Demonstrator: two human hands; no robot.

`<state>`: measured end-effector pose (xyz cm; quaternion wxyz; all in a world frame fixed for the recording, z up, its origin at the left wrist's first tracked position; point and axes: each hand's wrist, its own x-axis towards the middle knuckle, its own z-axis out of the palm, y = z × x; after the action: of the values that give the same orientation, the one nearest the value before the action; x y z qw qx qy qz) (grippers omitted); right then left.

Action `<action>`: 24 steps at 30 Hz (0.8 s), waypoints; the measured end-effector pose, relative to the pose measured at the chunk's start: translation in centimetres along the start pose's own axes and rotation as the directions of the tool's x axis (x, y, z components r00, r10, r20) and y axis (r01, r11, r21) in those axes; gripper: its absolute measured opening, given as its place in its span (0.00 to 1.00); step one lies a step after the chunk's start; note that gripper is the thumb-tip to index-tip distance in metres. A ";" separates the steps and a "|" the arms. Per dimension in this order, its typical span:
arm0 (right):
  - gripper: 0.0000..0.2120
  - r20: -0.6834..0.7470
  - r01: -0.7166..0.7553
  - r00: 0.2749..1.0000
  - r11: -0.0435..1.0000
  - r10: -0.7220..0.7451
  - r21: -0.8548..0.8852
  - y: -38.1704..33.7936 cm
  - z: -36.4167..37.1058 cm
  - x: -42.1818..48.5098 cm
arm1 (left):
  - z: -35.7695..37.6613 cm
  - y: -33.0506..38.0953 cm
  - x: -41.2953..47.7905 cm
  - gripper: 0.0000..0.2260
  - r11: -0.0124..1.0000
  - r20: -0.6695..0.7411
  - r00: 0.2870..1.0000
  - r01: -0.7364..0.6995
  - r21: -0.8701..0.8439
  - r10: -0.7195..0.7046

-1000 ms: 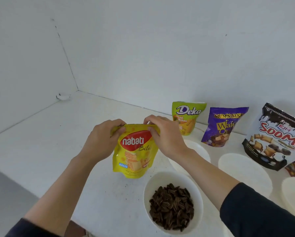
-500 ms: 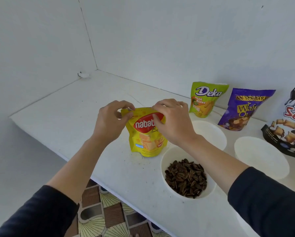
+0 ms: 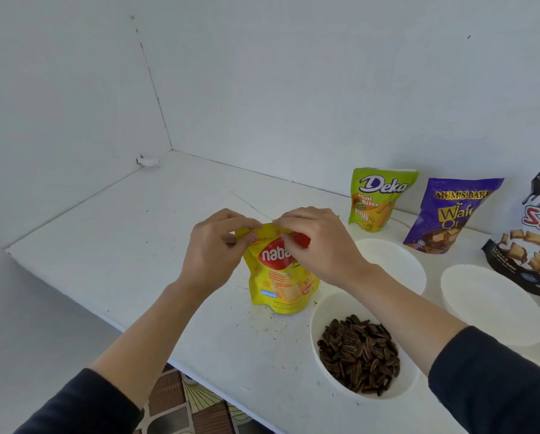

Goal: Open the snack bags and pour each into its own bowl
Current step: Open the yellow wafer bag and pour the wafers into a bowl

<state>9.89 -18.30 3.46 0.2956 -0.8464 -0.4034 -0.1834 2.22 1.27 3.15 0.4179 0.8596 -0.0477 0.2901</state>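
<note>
The yellow bag (image 3: 281, 283) reads "naba", the rest hidden behind my right hand (image 3: 318, 242). The green bag (image 3: 378, 198) says "Deka Mini Bites". The purple bag (image 3: 450, 214) shows "MUM'S BAK" and "Wafe". The black bag (image 3: 531, 252) shows "So".

1. L hand (image 3: 213, 255): fingers curled, thumb + index pinch top edge of yellow bag (image 3: 281, 286).
2. R hand (image 3: 320, 245): same pinch, just beside L.
3. Forearms (image 3: 143, 333) bare, extended fwd; dark sleeves (image 3: 497, 380) pushed up twd elbows.

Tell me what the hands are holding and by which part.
The left hand and the right hand both pinch the yellow Nabati bag by its top edge, side by side.
</note>
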 end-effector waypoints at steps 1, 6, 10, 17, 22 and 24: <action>0.10 -0.010 0.001 1.000 1.000 -0.001 0.008 0.0 0.1 0.0 | -0.1 -0.1 0.1 0.08 1.000 0.012 1.000 0.002 -0.007 -0.002; 0.08 -0.052 0.060 0.997 0.998 -0.060 -0.003 0.2 -0.1 0.3 | -0.4 -0.4 0.5 0.08 1.000 0.054 0.998 -0.024 0.010 0.023; 0.07 -0.074 0.095 0.993 0.995 -0.095 -0.012 0.2 -0.5 0.5 | -0.5 -0.6 0.8 0.08 0.998 0.072 0.996 -0.049 0.026 0.047; 0.06 -0.078 0.058 0.996 0.997 -0.054 0.053 0.2 -0.4 0.4 | -0.6 -0.5 0.8 0.07 0.998 0.094 0.995 -0.040 0.046 0.036; 0.05 -0.001 -0.025 1.000 0.984 0.025 0.176 -0.4 -0.5 0.8 | -0.7 -0.2 1.0 0.07 0.998 0.124 0.992 -0.021 0.060 0.013; 0.04 0.039 -0.049 0.998 0.982 0.042 0.182 -0.7 -0.5 1.1 | -0.8 -0.1 1.1 0.08 0.997 0.143 0.989 -0.030 0.070 0.020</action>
<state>9.95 -17.64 4.73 0.3690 -0.8277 -0.4042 -0.1239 2.78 2.15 4.06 0.3784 0.8920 -0.0777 0.2348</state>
